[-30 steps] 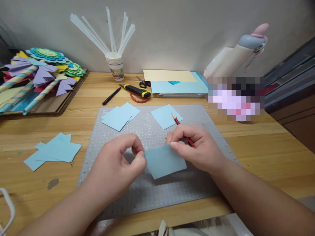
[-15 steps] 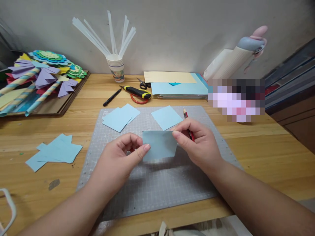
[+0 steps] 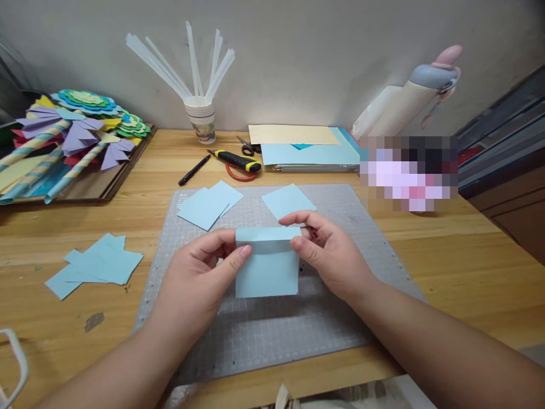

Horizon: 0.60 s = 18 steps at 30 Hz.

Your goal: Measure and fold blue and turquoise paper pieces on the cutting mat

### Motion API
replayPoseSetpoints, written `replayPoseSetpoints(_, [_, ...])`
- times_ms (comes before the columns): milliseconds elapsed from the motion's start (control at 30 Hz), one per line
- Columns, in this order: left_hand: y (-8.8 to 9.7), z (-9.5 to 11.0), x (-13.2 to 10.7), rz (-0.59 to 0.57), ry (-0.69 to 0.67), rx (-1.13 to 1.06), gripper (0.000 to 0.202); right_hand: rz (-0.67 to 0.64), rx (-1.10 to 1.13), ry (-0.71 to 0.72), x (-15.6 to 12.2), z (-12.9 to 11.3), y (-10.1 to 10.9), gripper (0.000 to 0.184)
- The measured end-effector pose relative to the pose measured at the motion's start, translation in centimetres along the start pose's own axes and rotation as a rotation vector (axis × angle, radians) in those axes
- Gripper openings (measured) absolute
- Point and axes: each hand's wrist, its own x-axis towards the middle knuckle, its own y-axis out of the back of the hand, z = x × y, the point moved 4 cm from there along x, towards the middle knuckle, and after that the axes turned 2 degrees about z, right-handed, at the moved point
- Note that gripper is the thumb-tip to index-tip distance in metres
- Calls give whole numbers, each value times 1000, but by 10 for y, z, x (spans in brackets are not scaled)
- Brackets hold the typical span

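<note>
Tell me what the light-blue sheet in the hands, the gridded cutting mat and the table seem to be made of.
The light-blue sheet looks like matte paper: thin, with a paler strip bent along its top edge. The cutting mat is probably dull grey plastic, with a fine pale grid. The table seems wood, or perhaps laminate, with yellowish grain and a faint sheen.

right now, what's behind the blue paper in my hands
The grey mat lies behind the held paper, its grid showing around it. Part of the left hand is hidden behind the paper, as is the stretch of mat it covers.
</note>
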Motion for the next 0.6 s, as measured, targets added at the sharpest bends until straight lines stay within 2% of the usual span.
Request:
replayPoseSetpoints(100, [2,-1,0,19,-2,85,20,-53,24,-96,0,4,-4,20])
replayPoseSetpoints(233, [-1,0,0,-13,8,159,24,-93,12,-117,-4,6,-7,22])
replayPoseSetpoints(333, [-6,1,-1,-53,51,156,25,-130,17,-129,-6,6,-10,17])
replayPoseSetpoints(600, [-5,-2,-2,-17,112,97,18,-137,113,-204,-8,7,-13,14])
